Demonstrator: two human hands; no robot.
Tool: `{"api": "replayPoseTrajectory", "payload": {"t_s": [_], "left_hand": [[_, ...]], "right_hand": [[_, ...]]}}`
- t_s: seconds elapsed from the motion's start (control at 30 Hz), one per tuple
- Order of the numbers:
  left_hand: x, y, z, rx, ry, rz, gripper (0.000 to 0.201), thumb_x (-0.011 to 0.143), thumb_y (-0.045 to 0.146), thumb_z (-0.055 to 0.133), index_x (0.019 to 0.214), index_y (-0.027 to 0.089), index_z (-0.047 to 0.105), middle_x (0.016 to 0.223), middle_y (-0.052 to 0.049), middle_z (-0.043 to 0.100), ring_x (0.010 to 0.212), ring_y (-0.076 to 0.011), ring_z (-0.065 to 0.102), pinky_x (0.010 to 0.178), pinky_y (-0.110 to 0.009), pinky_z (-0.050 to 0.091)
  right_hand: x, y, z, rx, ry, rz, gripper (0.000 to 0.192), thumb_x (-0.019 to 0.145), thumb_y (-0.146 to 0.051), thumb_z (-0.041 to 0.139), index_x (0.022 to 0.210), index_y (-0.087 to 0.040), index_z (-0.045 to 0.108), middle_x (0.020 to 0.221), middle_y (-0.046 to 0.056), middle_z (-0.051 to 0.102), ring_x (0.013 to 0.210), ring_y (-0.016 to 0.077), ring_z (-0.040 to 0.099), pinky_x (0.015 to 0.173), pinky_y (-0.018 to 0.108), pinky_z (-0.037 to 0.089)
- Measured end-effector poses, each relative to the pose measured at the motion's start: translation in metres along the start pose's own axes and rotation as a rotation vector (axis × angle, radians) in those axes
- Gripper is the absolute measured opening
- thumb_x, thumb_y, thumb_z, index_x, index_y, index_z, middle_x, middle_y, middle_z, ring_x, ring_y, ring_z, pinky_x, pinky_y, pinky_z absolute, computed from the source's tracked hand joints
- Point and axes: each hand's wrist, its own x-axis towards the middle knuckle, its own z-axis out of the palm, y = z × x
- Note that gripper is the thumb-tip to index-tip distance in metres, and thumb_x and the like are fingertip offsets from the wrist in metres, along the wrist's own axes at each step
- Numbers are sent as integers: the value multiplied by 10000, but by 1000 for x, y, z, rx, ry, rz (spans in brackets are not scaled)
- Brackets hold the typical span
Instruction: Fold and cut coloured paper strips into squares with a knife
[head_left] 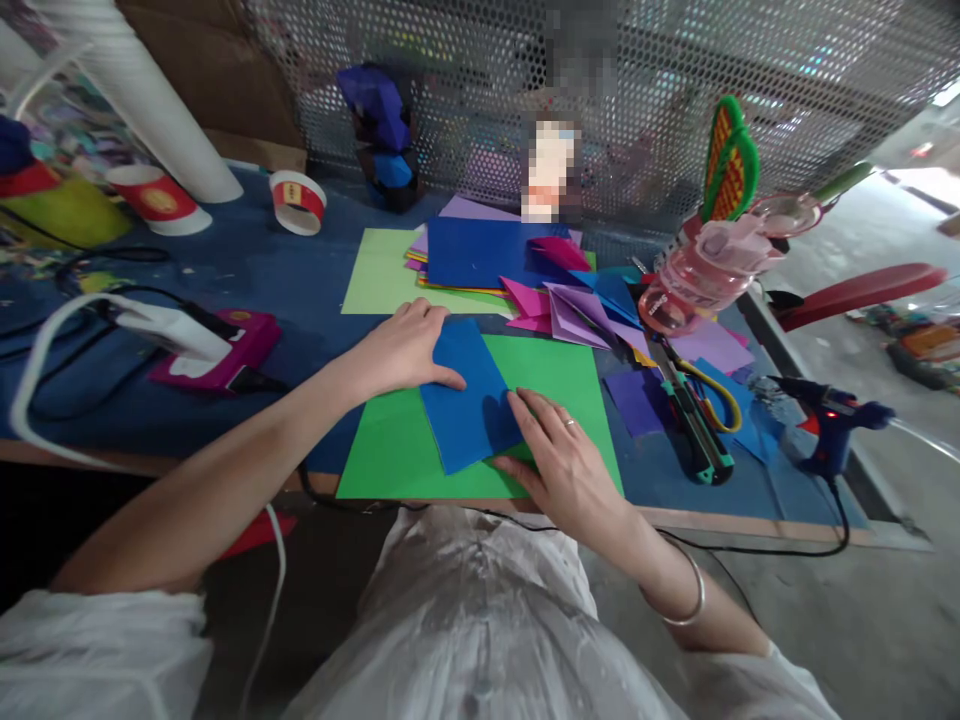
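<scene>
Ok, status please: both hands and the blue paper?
Left hand flat on blue paper, top edge. Right hand pressing its lower right corner. Paper lies on green sheet. Nothing on top of it.

Place: craft workshop bench.
Surface: blue table [247,270] with wooden front edge, filling the middle of the frame.
Materials: stack of coloured paper sheets [480,255] at centre top, folded paper pieces [577,310] right of centre.
Tools: glue gun [832,420] at right, scissors [705,395] and utility knife [694,430] beside it.
Backdrop: perforated metal screen [825,70] along the top.
Clutter: tape rolls [298,200] upper left.
</scene>
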Motion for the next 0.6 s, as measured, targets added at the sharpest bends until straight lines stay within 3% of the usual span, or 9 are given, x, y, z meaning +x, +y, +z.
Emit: {"api": "replayPoseTrajectory", "payload": {"t_s": [0.17,0.3,0.5,0.6], "left_hand": [[10,-9,3,-76,2,-19,1034,521,687,923,1351,144,632,1406,-233,610,1344,-479,552,1107,-556,471],[18,-15,4,-211,85,-21,788,473,540,975,1122,176,715,1214,-185,711,1206,-444,636,1056,-543,503],[13,-12,-10,-421,264,-26,272,799,459,770,941,235,708,1007,-61,762,965,-268,704,925,-403,550],[11,-9,-15,-670,373,-83,218,835,439,728,883,230,691,849,-32,744,812,-217,685,798,-354,554]], "right_hand": [[-2,5,-2,15,-26,9,643,1092,-427,504,1638,-126,348,1534,240,574,1395,361,577,1086,579,558],[-2,5,-2,21,-20,14,615,1093,-403,500,1614,-102,379,1518,241,585,1383,363,583,1083,569,562],[-1,6,0,66,-31,40,699,1080,-412,528,1673,-153,264,1543,239,559,1406,370,567,1110,593,539],[-1,6,0,70,-5,46,814,1058,-458,569,1697,-147,172,1604,272,475,1467,392,503,1134,618,514]]}}
